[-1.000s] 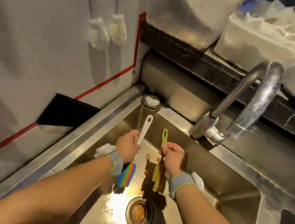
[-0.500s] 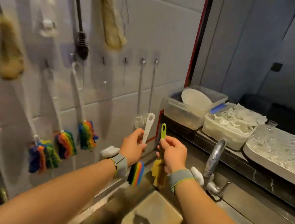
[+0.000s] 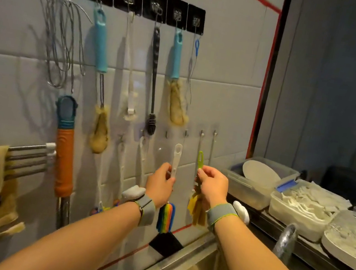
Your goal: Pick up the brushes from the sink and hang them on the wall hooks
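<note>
Head camera: the left hand (image 3: 160, 183) was closed around the white-handled brush (image 3: 176, 160), its rainbow head hanging below the wrist; the right hand (image 3: 212, 185) pinched the green-handled brush (image 3: 200, 159), yellow strips dangling. Both were raised near the small lower hooks (image 3: 186, 133) on the wall, not yet hung. Next, each handle's eye would probably need lining up with a free hook. Which hooks were free was hard to judge; the sink (image 3: 184, 267) was cut off.

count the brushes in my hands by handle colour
white-handled brush: 1, in the left hand
green-handled brush: 1, in the right hand
total: 2
</note>
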Tool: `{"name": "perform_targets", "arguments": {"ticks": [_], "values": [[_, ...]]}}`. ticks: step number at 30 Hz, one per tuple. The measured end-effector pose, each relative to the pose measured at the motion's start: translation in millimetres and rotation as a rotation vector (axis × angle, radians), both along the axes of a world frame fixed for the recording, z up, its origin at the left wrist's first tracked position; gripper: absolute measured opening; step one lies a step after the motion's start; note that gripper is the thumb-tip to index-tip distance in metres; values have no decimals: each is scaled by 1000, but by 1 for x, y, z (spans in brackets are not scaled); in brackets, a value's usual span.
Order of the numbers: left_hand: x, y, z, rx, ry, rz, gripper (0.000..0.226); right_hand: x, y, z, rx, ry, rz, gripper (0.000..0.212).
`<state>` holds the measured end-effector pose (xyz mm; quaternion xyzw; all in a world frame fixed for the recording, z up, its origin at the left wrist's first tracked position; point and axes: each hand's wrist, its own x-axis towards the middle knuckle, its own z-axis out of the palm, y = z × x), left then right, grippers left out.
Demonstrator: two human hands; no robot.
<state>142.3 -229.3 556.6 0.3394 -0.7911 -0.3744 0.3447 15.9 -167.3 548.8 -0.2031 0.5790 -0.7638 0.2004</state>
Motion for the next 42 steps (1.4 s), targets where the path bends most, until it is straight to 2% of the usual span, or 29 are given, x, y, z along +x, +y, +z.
{"name": "perform_targets", "arguments": {"ticks": [8,17,20,27,31,34,38,42], "values": [[-22,-39,15,3,43,113,5,-18,-46,19,-4,0,28,13],[-36,-69,5,-57,-70,150,3,-40,-93,36,-4,28,41,10],[-40,-72,-6,-70,-109,186,5,-44,-100,29,-9,14,58,16],[-36,-71,-6,-118,-148,209,16,-44,-101,6,0,2,103,9],[-36,-66,-1,-138,-194,217,24,-46,-86,4,65,144,-14,3],[-31,-57,4,-138,-195,234,20,-50,-64,7,150,271,-76,5],[-26,-49,7,-174,-209,269,15,-58,-33,12,458,570,-76,23],[-24,-31,10,-273,-305,188,18,-56,10,15,857,909,-147,45]]}}
